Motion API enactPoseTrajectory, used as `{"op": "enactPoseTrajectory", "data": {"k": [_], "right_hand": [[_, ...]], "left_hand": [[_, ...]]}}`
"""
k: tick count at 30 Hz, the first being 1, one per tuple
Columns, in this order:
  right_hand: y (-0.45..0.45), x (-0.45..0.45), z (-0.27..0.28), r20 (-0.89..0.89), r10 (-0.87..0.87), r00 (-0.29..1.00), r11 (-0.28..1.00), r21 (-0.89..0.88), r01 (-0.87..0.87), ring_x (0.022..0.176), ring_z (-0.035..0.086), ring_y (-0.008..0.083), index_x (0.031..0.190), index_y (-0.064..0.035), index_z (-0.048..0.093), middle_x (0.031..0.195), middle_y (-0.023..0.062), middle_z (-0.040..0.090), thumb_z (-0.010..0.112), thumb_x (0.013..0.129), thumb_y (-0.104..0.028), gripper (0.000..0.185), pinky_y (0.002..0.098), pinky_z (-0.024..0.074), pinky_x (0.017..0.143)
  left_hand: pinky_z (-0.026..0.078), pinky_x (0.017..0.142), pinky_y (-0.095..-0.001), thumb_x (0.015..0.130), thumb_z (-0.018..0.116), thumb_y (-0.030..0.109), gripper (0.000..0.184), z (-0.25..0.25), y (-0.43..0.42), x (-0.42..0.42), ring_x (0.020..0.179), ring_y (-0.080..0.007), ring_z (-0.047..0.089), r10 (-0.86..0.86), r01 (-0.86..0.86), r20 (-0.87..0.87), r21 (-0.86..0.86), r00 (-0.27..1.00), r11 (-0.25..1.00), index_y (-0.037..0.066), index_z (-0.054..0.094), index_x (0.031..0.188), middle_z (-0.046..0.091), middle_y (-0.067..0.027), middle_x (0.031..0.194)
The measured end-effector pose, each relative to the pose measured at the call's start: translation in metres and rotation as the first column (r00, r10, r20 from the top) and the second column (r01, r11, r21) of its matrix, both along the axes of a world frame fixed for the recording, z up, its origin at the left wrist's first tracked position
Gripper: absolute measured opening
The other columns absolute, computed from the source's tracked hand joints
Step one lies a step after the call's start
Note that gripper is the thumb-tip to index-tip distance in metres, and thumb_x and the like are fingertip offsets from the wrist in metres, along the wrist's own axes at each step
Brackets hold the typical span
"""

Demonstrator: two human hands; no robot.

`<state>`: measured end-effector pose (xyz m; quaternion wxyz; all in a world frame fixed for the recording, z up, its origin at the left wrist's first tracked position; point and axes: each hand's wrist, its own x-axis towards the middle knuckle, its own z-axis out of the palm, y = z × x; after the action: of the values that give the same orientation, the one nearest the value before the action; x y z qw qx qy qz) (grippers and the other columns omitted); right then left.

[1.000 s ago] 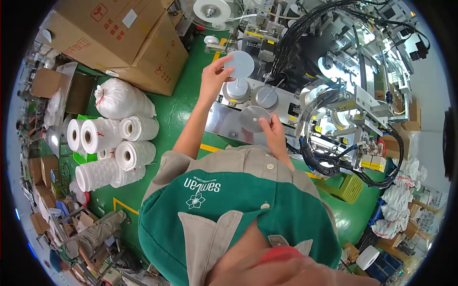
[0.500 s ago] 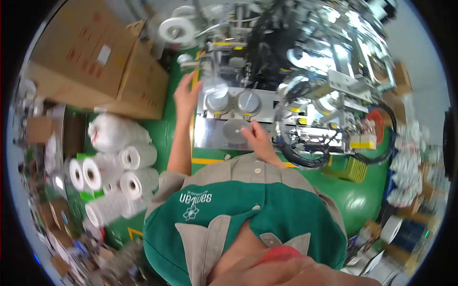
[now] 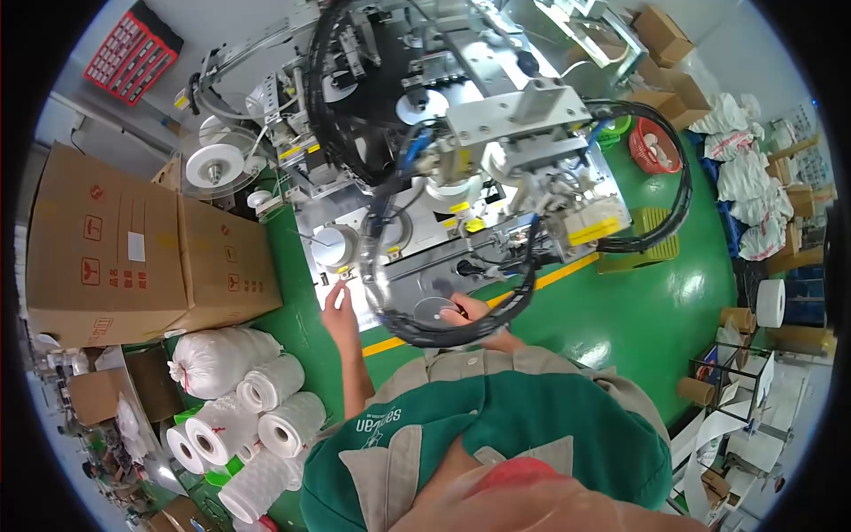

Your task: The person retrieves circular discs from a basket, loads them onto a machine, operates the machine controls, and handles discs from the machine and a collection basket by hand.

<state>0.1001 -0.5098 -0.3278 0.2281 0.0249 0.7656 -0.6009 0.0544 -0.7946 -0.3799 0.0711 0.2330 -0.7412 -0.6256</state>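
Note:
My right hand (image 3: pixel 474 309) is closed on the edge of a thin, clear round disc (image 3: pixel 433 310) above the machine's front metal plate (image 3: pixel 403 282). A thick black hose bundle (image 3: pixel 456 335) crosses in front and hides part of that hand. At the plate's left edge is my left hand (image 3: pixel 339 312), fingers stretched upward and apart, with nothing visible in them. Just beyond its fingertips stands a stack of round white discs (image 3: pixel 331 247) with a thin rod. A second round stack (image 3: pixel 391 230) sits to its right, partly behind the hoses.
Large cardboard boxes (image 3: pixel 111 253) stand at the left, with wrapped white rolls (image 3: pixel 292 424) below them on the green floor. A white reel (image 3: pixel 214 166) is mounted at the machine's left. A yellow-green crate (image 3: pixel 651 239) and red basket (image 3: pixel 654 146) lie to the right.
The view has swung right and the machine fills it differently. My left hand has come down from beside the disc stack toward the plate's front left corner. My right hand still holds the disc.

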Motion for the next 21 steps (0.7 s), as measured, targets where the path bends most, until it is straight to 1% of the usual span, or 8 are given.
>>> {"op": "enactPoseTrajectory", "data": {"k": [2, 4, 7, 10, 13, 16, 18, 21], "right_hand": [[0.028, 0.026, -0.051, -0.097, -0.103, 0.990, 0.995, -0.028, 0.101, 0.072, 0.058, 0.0263, 0.097, -0.0004, 0.056, 0.080, 0.0157, 0.059, 0.066, 0.086, -0.031, 0.034, 0.0383, 0.0455, 0.066], [0.070, 0.030, 0.001, -0.172, -0.075, 0.982, 0.995, 0.049, 0.085, 0.072, 0.050, 0.0122, 0.089, -0.0019, 0.050, 0.074, 0.0072, 0.054, 0.064, 0.090, -0.027, 0.028, 0.0321, 0.0436, 0.063], [0.149, 0.054, 0.010, -0.249, -0.211, 0.945, 0.976, -0.009, 0.216, 0.069, 0.050, 0.0155, 0.086, -0.0014, 0.047, 0.075, 0.0112, 0.052, 0.063, 0.090, -0.028, 0.032, 0.0341, 0.0420, 0.061], [0.239, 0.081, 0.018, -0.363, -0.359, 0.860, 0.918, 0.030, 0.396, 0.068, 0.052, 0.0245, 0.088, -0.0022, 0.051, 0.076, 0.0131, 0.053, 0.062, 0.090, -0.025, 0.026, 0.0356, 0.0427, 0.061], [0.326, 0.096, 0.022, -0.558, -0.359, 0.748, 0.839, 0.158, 0.521, 0.071, 0.056, 0.0295, 0.088, -0.0041, 0.054, 0.079, 0.0121, 0.056, 0.063, 0.088, -0.021, 0.019, 0.0371, 0.0446, 0.062], [0.389, 0.097, 0.048, -0.714, -0.275, 0.644, 0.776, 0.230, 0.587, 0.075, 0.059, 0.0292, 0.089, -0.0060, 0.056, 0.082, 0.0095, 0.058, 0.065, 0.085, -0.017, 0.015, 0.0383, 0.0467, 0.063], [0.417, 0.088, 0.057, -0.745, -0.177, 0.643, 0.793, 0.279, 0.542, 0.080, 0.059, 0.0305, 0.091, -0.0069, 0.057, 0.089, 0.0092, 0.059, 0.068, 0.081, -0.015, 0.017, 0.0376, 0.0485, 0.065], [0.455, 0.057, 0.057, -0.657, -0.098, 0.748, 0.917, 0.232, 0.324, 0.091, 0.058, 0.0320, 0.102, -0.0054, 0.057, 0.102, 0.0125, 0.059, 0.071, 0.080, -0.016, 0.028, 0.0380, 0.0489, 0.073]], "left_hand": [[0.046, 0.084, -0.0285, 0.091, 0.063, 0.014, 0.024, 0.013, 0.060, 0.030, 0.095, -0.0145, 0.060, -0.079, 0.078, 0.003, -0.150, 0.997, 0.986, -0.004, 0.065, 0.106, 0.067, -0.0100, 0.107], [0.047, 0.083, -0.0284, 0.094, 0.059, 0.022, 0.030, 0.046, 0.126, 0.045, 0.096, -0.0147, 0.060, -0.223, 0.219, 0.056, 0.066, 0.973, 0.973, -0.004, 0.064, 0.108, 0.067, -0.0087, 0.105], [0.047, 0.088, -0.0317, 0.098, 0.053, 0.030, 0.035, 0.021, 0.219, 0.061, 0.101, -0.0172, 0.059, -0.459, 0.403, 0.122, 0.319, 0.880, 0.858, 0.000, 0.061, 0.115, 0.064, -0.0078, 0.110], [0.044, 0.096, -0.0422, 0.095, 0.044, 0.055, 0.060, 0.027, 0.338, 0.073, 0.118, -0.0223, 0.049, -0.703, 0.516, 0.070, 0.629, 0.707, 0.581, 0.010, 0.043, 0.136, 0.051, -0.0093, 0.130], [0.044, 0.095, -0.0448, 0.094, 0.040, 0.061, 0.068, 0.065, 0.461, 0.084, 0.119, -0.0227, 0.048, -0.750, 0.304, 0.116, 0.866, 0.651, 0.398, 0.013, 0.033, 0.141, 0.050, -0.0082, 0.127], [0.046, 0.093, -0.0430, 0.093, 0.043, 0.062, 0.069, 0.089, 0.550, 0.085, 0.115, -0.0229, 0.050, -0.743, 0.228, 0.129, 0.905, 0.657, 0.359, 0.014, 0.032, 0.141, 0.051, -0.0085, 0.123], [0.050, 0.086, -0.0445, 0.093, 0.050, 0.055, 0.053, 0.083, 0.584, 0.074, 0.100, -0.0195, 0.057, -0.712, 0.189, 0.016, 0.960, 0.702, 0.208, 0.017, 0.045, 0.131, 0.055, -0.0073, 0.110], [0.051, 0.084, -0.0458, 0.089, 0.061, 0.045, 0.045, 0.068, 0.607, 0.036, 0.093, -0.0196, 0.058, -0.679, 0.103, 0.039, 0.981, 0.733, 0.167, 0.017, 0.050, 0.122, 0.055, -0.0061, 0.106]]}}
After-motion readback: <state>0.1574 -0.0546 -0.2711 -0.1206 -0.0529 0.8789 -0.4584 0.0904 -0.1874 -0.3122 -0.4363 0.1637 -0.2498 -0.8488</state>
